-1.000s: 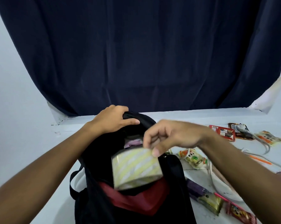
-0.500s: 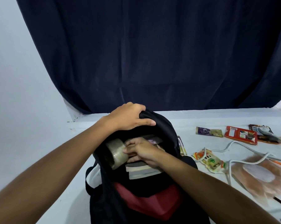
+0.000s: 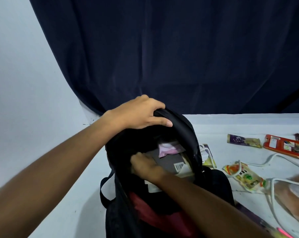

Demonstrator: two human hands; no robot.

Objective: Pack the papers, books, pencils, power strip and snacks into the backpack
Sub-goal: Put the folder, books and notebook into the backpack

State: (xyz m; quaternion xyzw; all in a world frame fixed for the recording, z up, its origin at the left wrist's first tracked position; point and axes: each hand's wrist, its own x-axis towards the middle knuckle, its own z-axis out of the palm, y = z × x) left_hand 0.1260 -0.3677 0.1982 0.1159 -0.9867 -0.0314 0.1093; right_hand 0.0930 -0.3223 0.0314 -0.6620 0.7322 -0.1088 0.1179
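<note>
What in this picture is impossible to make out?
- Head view: the right hand's fingertips, sunk in the backpack; any grip is hidden.
- Lower contents of the backpack, covered by that arm and a book.
- The blurred brownish thing at the right edge, cut off.

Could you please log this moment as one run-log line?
left hand: holds backpack open | right hand: inside it | snacks, cord: on table

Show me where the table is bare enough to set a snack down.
Bare: the table left of the backpack, and the strip behind the purple snack and red packet. Crowded: right of the backpack, where snacks and the white cord lie close together.
</note>
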